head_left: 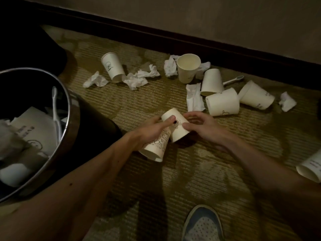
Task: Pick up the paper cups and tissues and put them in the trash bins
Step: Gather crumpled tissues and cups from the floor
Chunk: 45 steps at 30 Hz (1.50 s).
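Just beside the trash bin [70, 101], the left hand [149, 131] is gripping one paper cup [156, 148] and the right hand [203, 127] is pinching a second cup [178, 133], and a loose hold could be letting one roll away.

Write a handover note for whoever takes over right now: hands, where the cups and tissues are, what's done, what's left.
Left hand grips the lower cup, thumb on the upper cup; right hand pinches the upper cup. Both cups are above the carpet, right of the trash bin.
Done: the bin already holds some paper waste.
Left: bin these two cups, then five cups near the wall, one cup at the right edge, and the crumpled tissues scattered among them.
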Each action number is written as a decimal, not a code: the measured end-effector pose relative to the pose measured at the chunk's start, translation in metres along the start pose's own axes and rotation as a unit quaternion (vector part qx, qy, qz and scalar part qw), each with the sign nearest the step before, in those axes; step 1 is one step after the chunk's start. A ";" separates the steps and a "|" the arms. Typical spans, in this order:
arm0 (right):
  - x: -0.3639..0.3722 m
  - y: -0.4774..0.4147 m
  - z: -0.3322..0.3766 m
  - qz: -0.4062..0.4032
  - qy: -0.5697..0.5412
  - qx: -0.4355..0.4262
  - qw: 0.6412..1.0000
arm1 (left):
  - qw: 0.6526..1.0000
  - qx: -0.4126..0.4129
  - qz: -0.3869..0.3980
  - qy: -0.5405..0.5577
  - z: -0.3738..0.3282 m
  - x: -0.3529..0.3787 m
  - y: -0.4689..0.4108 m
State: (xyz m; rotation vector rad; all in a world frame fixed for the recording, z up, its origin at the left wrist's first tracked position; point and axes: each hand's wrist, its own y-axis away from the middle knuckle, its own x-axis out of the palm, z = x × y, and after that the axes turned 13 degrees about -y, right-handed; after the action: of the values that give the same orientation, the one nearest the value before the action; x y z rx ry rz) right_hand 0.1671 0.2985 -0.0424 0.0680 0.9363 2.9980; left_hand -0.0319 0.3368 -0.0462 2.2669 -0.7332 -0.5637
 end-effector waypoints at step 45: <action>-0.020 0.073 0.124 -0.279 0.017 -0.305 0.911 | 0.872 0.228 -0.134 -0.412 -0.174 -0.069 0.136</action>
State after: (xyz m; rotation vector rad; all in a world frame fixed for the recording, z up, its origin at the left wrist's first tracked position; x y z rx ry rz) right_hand 0.1935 0.3084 0.1000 -0.2159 -0.0358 2.5906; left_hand -0.0313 0.3801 0.1810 2.5449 -1.0312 -1.7124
